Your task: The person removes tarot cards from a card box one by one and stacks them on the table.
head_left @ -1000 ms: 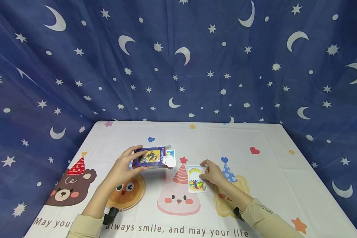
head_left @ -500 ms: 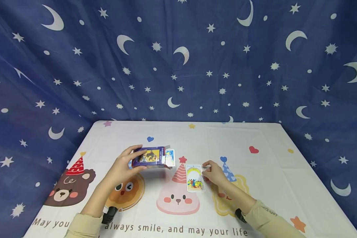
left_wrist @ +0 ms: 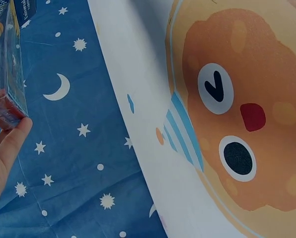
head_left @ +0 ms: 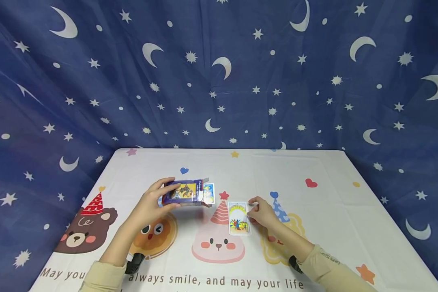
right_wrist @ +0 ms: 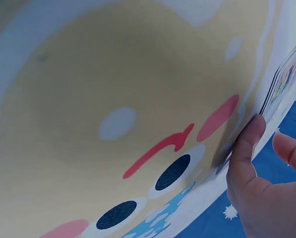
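Observation:
My left hand (head_left: 155, 202) grips a purple tarot card box (head_left: 184, 191) from its left end, held above the table. The box's right end is unfolded, and a picture card (head_left: 209, 194) sticks out of it. In the left wrist view the box (left_wrist: 9, 74) shows at the left edge, with a fingertip against its corner. A small stack of tarot cards (head_left: 239, 219) lies face up on the tablecloth, a rainbow-like arc and figures on its top card. My right hand (head_left: 264, 213) is at the stack's right edge; in the right wrist view one fingertip (right_wrist: 259, 126) touches the cards' edges (right_wrist: 282, 79).
A white tablecloth (head_left: 277, 174) printed with cartoon faces, hearts and lettering covers the table. Behind it hangs a dark blue curtain (head_left: 190, 101) with moons and stars. A dark strap (head_left: 135, 263) sits at my left wrist, another (head_left: 295, 264) at my right.
My right fingers have slid off the top card's face to the stack's right edge. The stack has shifted slightly left; the card in the box now shows more of its picture.

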`<state>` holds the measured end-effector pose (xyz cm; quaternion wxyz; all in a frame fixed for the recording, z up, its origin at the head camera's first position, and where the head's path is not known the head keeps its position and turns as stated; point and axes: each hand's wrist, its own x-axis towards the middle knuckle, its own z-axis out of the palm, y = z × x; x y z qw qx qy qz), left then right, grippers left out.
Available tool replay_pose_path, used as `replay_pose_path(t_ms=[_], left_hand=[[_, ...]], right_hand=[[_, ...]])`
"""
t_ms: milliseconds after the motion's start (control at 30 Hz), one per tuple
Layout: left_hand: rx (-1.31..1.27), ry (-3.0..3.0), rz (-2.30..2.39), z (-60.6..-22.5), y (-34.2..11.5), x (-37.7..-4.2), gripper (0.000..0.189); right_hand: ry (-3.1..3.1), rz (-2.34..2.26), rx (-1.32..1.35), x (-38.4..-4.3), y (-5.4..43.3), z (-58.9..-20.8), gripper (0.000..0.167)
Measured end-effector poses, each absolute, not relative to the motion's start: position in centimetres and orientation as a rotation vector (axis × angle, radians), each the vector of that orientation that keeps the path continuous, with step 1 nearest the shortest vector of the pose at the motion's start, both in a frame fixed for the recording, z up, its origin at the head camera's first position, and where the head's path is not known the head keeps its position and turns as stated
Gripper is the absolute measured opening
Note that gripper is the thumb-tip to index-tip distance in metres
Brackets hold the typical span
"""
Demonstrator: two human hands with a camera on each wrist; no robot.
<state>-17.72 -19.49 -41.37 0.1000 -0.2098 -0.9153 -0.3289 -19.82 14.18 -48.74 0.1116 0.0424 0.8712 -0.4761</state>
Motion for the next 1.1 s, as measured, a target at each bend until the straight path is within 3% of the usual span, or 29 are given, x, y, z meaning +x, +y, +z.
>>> replay_pose_path(t_ms=[233, 400, 467, 567, 667, 733, 1100], left_hand=[[-0.619, -2.708, -0.970, -41.4, -19.4, -17.7, 0.053], [-0.622, -2.709, -0.977, -41.5, -19.4, -17.7, 0.053], [-0.621, -2.711, -0.976, -41.5, -19.4, -17.8, 0.053], [-0.622, -2.712, -0.978, -41.6, -19.4, -17.8, 0.053], [-0.626, -2.715, -0.974, -41.6, -19.4, -17.8, 0.053], [-0.632, -2.709, -0.977, -41.6, -19.4, -17.8, 0.053], [-0.624, -2.702, -0.966, -41.3, -20.0, -17.6, 0.052]], right_hand=[[2.484, -1.458, 0.158, -19.5, 14.3, -48.5, 0.036], [2.718, -1.296, -0.091, -19.3, 14.1, -48.2, 0.036], [2.812, -1.183, -0.192, -19.1, 13.6, -48.2, 0.043], [2.875, -1.051, -0.237, -18.8, 12.3, -48.3, 0.067], [2.883, -1.029, -0.163, -18.5, 10.9, -48.5, 0.092], [2.893, -1.043, -0.090, -18.4, 10.1, -48.7, 0.101], [2.966, -0.983, 0.190, -16.3, 10.4, -48.5, 0.099]])
